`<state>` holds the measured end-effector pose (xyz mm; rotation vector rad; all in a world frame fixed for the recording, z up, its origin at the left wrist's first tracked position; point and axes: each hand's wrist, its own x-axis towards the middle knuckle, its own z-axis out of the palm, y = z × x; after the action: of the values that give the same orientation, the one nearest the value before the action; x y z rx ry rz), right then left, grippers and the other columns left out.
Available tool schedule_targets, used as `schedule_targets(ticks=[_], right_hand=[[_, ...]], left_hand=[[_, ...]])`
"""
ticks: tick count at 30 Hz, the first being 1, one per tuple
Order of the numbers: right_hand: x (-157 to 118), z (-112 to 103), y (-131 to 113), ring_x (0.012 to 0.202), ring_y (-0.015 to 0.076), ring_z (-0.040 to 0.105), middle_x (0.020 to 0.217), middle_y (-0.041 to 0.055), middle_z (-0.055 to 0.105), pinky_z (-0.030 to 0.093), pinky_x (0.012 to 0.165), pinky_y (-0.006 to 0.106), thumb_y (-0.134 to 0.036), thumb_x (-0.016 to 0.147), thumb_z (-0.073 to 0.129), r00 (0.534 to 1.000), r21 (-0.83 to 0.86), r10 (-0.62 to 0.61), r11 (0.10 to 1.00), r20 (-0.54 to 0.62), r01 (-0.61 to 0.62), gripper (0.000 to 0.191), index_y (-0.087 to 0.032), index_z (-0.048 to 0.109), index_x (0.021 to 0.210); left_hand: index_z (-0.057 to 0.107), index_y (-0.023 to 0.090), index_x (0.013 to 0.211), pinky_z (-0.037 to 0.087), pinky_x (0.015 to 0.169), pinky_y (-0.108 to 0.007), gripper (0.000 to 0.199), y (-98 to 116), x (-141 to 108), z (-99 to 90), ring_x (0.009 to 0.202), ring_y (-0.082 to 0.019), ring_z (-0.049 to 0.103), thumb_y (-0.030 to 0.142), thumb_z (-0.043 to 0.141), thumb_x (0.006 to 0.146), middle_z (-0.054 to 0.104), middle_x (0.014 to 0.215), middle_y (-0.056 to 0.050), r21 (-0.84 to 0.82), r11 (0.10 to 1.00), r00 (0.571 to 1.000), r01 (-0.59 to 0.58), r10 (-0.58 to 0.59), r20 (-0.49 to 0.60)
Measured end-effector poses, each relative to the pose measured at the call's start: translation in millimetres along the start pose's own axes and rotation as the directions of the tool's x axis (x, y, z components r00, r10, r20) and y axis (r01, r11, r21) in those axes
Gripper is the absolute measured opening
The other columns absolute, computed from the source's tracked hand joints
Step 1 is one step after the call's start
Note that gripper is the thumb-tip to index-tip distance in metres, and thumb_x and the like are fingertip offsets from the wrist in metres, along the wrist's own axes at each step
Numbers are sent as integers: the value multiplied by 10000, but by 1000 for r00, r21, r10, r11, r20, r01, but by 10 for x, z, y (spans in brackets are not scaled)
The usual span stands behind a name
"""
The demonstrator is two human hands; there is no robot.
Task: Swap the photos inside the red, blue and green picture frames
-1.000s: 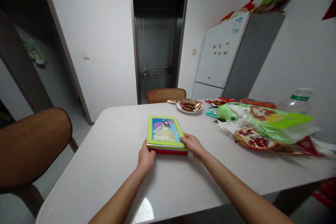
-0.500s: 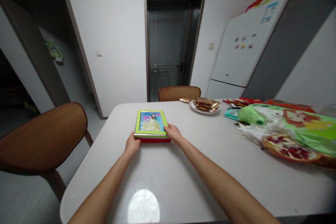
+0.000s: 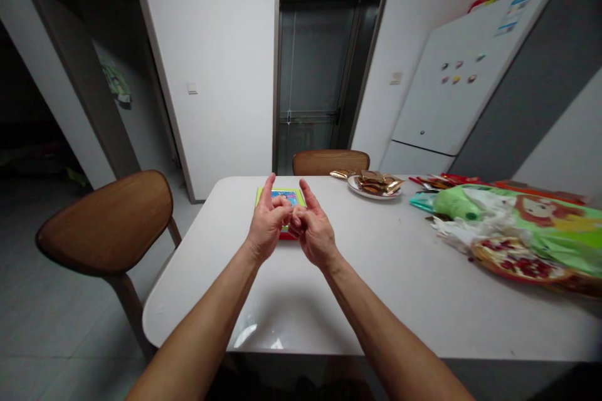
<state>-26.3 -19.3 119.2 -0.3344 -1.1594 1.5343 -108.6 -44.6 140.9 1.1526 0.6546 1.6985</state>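
My left hand point(image 3: 269, 223) and my right hand point(image 3: 315, 229) are raised in front of the picture frame, close together, with their curled fingers meeting in the middle. Each index finger points up while the other fingers are folded in; nothing shows in either hand. Behind them the green-bordered frame point(image 3: 288, 195) lies on the white table point(image 3: 376, 263), a blue picture inside it and a red edge point(image 3: 286, 237) below. My hands cover much of the frame.
A plate point(image 3: 376, 195) of gold-wrapped packets point(image 3: 372, 182) stands at the table's back. To the right lie green bags point(image 3: 456, 202), white crumpled wrapping point(image 3: 454, 232) and an opened pomegranate point(image 3: 517, 260). Wooden chairs stand at the left point(image 3: 108, 222) and the far side point(image 3: 332, 161).
Both hands have let go of the frame's sides and come together in front of it, index fingers raised. The whole view has shifted, with the scene now slightly further right.
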Motion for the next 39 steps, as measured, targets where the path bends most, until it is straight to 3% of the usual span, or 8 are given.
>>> schedule_targets(ticks=[7,10,14,22,26,31,35,39], right_hand=[[-8,-98,142,356,35,287,447,-114,401,219,370,153,-173,635,485,994,14,87,996,-71,-86,565,-256,386,1185],[80,-119,149,340,38,348,465,-60,475,224,348,171,-351,670,492,953,22,233,972,-193,-233,259,-152,562,820],[161,-76,81,258,35,246,313,-49,343,161,313,184,-648,691,313,894,-38,413,904,-176,-426,554,-167,383,425],[237,-62,235,295,57,255,322,-50,293,191,348,205,-689,694,225,936,-433,324,830,-140,-352,587,-190,337,405],[415,-349,475,625,134,495,671,31,574,350,588,253,-462,695,488,996,-936,-46,348,-79,-58,307,-169,580,678],[394,-615,662,906,214,446,962,73,552,314,730,322,-219,657,573,993,-962,17,-246,120,120,291,-221,585,948],[89,-550,631,872,198,449,908,65,548,320,739,318,-220,686,556,961,-933,57,-227,272,278,248,-218,586,932],[-188,-485,404,957,218,449,1026,85,530,341,806,360,-281,674,562,975,-971,-14,87,220,221,327,-199,567,990]], left_hand=[[307,224,1198,346,502,-179,703,-101,-93,-130,446,-45,433,168,618,570,468,539,111,-62,995,993,74,-79,-92],[516,145,861,289,414,-159,407,-109,-31,-207,385,-39,400,421,637,588,466,464,79,-41,981,960,188,-193,-203],[435,153,457,142,317,-167,621,-67,43,-243,263,-37,301,732,307,641,396,315,29,20,907,896,421,-413,-166],[433,147,418,146,308,-159,650,-172,34,-363,247,-38,299,712,256,684,397,297,18,-31,862,837,506,-500,-222],[490,125,520,243,329,-144,496,-438,-44,-632,288,-44,381,572,433,726,471,361,10,-77,835,769,546,-535,-350],[524,119,665,400,446,-185,285,-778,-131,-823,461,-96,543,396,570,713,583,535,-32,-140,866,749,480,-487,-448],[552,122,792,458,565,-229,216,-884,-123,-729,611,-131,593,305,597,688,623,689,-45,-159,932,793,325,-360,-491],[548,139,909,460,699,-250,269,-800,-285,-503,772,-154,596,237,596,663,632,838,-31,-118,978,818,170,-207,-536]])
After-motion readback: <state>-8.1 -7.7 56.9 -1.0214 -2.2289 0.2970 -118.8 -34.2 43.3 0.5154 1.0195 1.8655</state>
